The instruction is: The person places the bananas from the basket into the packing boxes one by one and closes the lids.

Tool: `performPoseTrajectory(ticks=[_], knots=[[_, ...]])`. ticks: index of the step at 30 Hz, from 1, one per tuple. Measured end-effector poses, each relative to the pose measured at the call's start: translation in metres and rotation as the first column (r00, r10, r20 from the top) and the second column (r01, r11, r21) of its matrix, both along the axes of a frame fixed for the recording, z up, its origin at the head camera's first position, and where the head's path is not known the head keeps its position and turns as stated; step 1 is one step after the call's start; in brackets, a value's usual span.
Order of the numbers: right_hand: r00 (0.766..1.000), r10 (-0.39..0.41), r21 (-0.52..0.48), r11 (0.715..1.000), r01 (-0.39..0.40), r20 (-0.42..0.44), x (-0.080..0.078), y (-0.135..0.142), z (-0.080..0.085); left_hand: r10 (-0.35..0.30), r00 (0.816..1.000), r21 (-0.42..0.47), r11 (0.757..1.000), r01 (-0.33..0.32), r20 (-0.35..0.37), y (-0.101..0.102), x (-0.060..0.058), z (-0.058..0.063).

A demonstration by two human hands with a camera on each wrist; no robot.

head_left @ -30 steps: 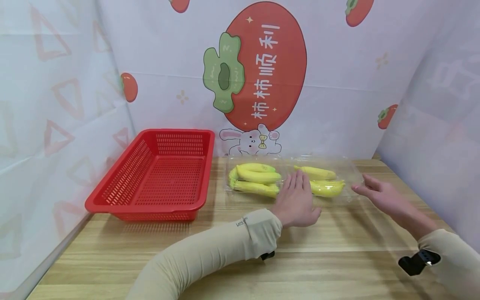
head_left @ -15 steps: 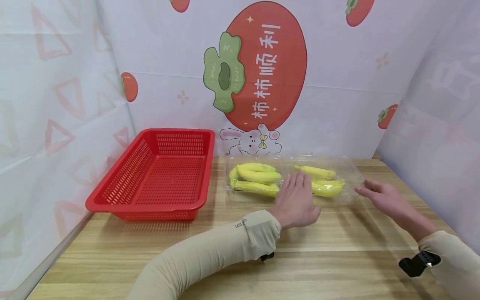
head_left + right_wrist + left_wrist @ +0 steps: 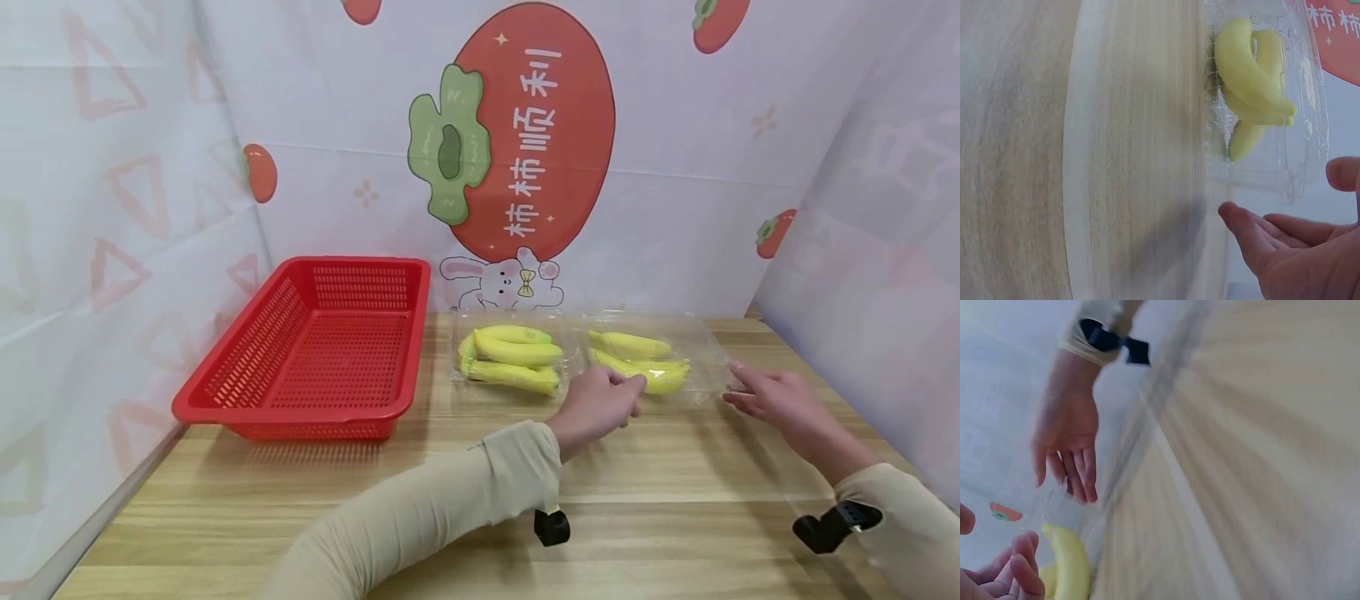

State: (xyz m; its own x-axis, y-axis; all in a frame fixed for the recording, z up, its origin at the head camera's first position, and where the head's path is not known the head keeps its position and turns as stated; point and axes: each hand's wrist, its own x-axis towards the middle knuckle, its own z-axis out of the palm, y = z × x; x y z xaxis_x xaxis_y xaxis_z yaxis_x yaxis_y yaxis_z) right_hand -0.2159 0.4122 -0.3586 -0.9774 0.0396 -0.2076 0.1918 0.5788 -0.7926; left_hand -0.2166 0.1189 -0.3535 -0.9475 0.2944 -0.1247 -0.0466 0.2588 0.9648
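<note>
Two clear plastic boxes stand side by side at the back of the table. Several bananas [image 3: 516, 352] lie in the left box [image 3: 572, 343]; the right box [image 3: 707, 350] holds bananas [image 3: 632, 344] too. My left hand [image 3: 596, 406] is just in front of the right box, loosely curled; the left wrist view shows the fingers [image 3: 1025, 565] bent with nothing between them. Beside the right box's right end is my right hand [image 3: 783, 408]. In the right wrist view its thumb is apart from its extended fingers, just off the box's end.
A red perforated plastic basket [image 3: 341, 358] stands on the left of the wooden table [image 3: 480, 533]. Printed cloth [image 3: 675, 233] hangs close behind the boxes and along both sides.
My left hand has drawn back from the right box's front, and its straight fingers have curled. My right hand has shifted slightly rightward. The boxes look unmoved.
</note>
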Motion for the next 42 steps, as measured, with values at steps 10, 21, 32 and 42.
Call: performPoseTrajectory(ticks=[10, 21, 32, 42], knots=[[0.988, -0.038, -0.406, 0.909, 0.096, 0.15, -0.005, 0.01, -0.007, 0.008, 0.947, 0.265, 0.959, -0.098, 0.322, 0.015, -0.006, -0.021], [0.982, -0.006, -0.534, 0.839, 0.107, 0.188, -0.007, 0.011, -0.015, 0.054, 0.928, 0.31, 0.934, -0.177, 0.367, 0.027, -0.012, -0.033], [0.989, -0.005, -0.513, 0.855, 0.081, 0.148, -0.008, 0.01, -0.016, 0.076, 0.926, 0.353, 0.91, -0.216, 0.369, 0.026, -0.023, -0.042], [0.993, 0.022, -0.536, 0.843, 0.042, 0.112, -0.008, 0.012, -0.018, 0.107, 0.911, 0.382, 0.884, -0.27, 0.398, 0.029, -0.025, -0.044]])
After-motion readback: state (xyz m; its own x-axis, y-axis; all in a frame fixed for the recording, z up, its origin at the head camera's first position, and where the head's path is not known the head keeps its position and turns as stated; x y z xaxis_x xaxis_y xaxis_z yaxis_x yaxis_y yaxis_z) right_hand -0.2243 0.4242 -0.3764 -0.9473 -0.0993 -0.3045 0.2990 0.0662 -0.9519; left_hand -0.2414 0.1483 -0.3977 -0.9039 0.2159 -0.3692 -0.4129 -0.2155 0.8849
